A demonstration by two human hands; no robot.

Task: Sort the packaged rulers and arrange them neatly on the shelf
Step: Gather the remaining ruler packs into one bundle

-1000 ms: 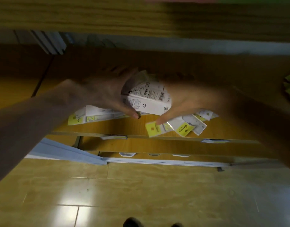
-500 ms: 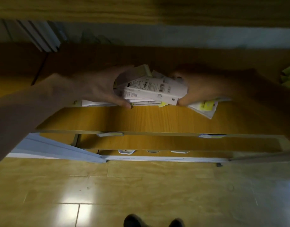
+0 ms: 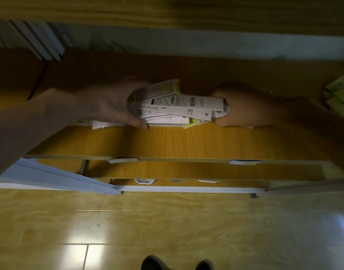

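Note:
A bundle of packaged rulers (image 3: 179, 108), white card backs with barcodes and some yellow labels, lies on the wooden shelf (image 3: 177, 143) between both hands. My left hand (image 3: 108, 106) grips the bundle's left end, thumb near the shelf board. My right hand (image 3: 243, 110) curls round the right end. A few packets stick out under the bundle at the left (image 3: 101, 124). The bundle's far side is hidden in shadow.
Green-yellow packets (image 3: 340, 96) lie at the shelf's right end. White slats (image 3: 36, 41) lean at the back left. Lower shelves with price tags (image 3: 124, 160) sit below, then a white rail (image 3: 186, 189) and a tiled floor (image 3: 167, 227) with my shoes.
Both hands have pushed the scattered packets together into one bundle and slid it further back on the shelf. The loose yellow-labelled packets at the right are now gathered in.

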